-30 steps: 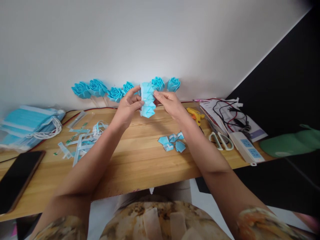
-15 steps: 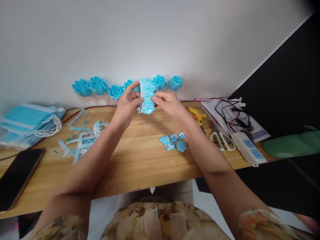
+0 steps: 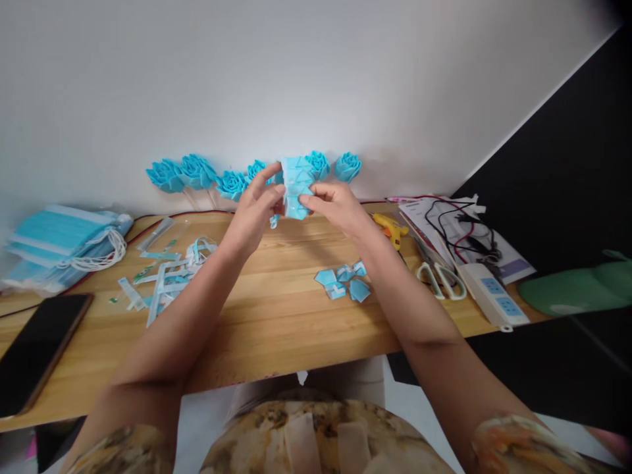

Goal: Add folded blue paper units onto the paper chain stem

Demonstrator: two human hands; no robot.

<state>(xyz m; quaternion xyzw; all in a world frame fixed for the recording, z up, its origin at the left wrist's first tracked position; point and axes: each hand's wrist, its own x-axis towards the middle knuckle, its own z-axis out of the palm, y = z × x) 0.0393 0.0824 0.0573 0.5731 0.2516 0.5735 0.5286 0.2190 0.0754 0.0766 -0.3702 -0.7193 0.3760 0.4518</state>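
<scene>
Between my hands, raised above the table's back part, is a light-blue strip of folded mask fabric (image 3: pixel 295 176) with a row of pointed petals along its right edge. My left hand (image 3: pixel 257 204) grips its left side, thumb in front and fingers behind. On its lower right edge my right hand (image 3: pixel 336 204) pinches a petal between thumb and fingers. Several loose folded blue petals (image 3: pixel 359 289) lie on the wooden table (image 3: pixel 276 316) near my right forearm. Behind the strip, blue fabric flowers (image 3: pixel 197 172) on sticks lean along the wall, some partly hidden by my left hand.
At left are a stack of blue face masks (image 3: pixel 54 234), cut strips (image 3: pixel 165 283) and a phone (image 3: pixel 42 352). At right lie a yellow glue gun (image 3: pixel 390 228), scissors (image 3: pixel 442 280), papers with cables (image 3: pixel 444 220), a power strip (image 3: pixel 494 296) and a green bottle (image 3: pixel 573 288).
The strip has turned slightly and moved a little to the right in my hands. My right fingers have shifted slightly lower along its petal edge. The view has moved very slightly.
</scene>
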